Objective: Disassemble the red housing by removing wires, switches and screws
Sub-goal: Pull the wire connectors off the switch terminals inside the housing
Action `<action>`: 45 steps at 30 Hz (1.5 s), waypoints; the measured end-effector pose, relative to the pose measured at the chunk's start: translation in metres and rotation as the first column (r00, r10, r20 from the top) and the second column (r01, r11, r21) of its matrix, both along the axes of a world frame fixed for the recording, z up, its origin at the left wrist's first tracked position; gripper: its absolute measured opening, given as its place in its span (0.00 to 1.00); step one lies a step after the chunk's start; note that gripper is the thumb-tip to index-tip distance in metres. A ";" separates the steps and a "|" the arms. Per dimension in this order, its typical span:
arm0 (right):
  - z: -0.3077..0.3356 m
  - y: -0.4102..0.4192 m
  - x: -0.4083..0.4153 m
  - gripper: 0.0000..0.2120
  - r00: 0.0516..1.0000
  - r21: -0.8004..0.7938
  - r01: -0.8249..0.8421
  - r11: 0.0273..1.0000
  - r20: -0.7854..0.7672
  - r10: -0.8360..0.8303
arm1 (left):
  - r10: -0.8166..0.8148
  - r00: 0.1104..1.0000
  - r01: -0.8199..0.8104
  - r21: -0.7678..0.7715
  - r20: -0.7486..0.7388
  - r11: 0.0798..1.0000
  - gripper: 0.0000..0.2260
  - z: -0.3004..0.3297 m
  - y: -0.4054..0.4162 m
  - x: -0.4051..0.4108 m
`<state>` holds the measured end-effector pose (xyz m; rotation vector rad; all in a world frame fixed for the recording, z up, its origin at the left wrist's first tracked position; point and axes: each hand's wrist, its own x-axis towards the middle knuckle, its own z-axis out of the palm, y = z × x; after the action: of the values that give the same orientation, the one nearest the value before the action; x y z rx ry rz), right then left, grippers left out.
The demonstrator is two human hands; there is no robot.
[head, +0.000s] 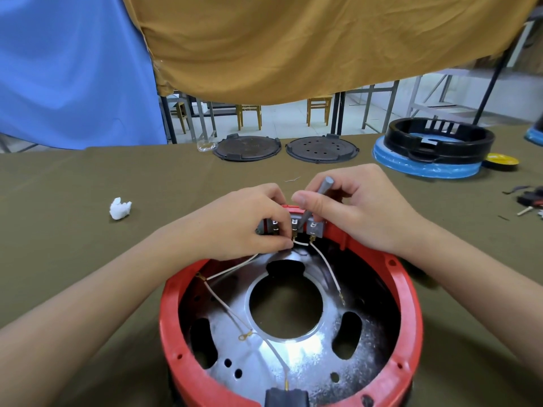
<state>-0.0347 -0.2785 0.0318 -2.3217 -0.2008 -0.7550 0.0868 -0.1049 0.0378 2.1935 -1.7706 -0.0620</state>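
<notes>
Draped cloths [293, 39] (blue, mustard), wooden chairs [318, 108]

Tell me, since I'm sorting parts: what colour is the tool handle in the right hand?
Grey, seen in the head view: the tool handle held by the right hand.
</notes>
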 end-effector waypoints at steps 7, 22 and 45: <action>0.000 -0.001 0.004 0.13 0.999 0.091 0.011 0.996 -0.041 -0.007 | 0.001 1.000 -0.001 0.004 0.009 1.000 0.01 -0.001 0.000 0.000; 0.001 0.001 0.001 0.12 1.000 -0.054 -0.023 0.998 -0.014 0.022 | 0.005 1.000 -0.005 -0.002 0.021 1.000 0.02 -0.001 0.000 0.000; 0.002 0.002 0.003 0.12 0.999 0.012 -0.020 1.000 -0.044 0.021 | -0.005 1.000 0.005 -0.008 0.011 1.000 0.02 -0.001 0.001 0.001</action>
<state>-0.0322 -0.2766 0.0340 -2.3198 -0.1996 -0.6921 0.0873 -0.1044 0.0364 2.1880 -1.7791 -0.0444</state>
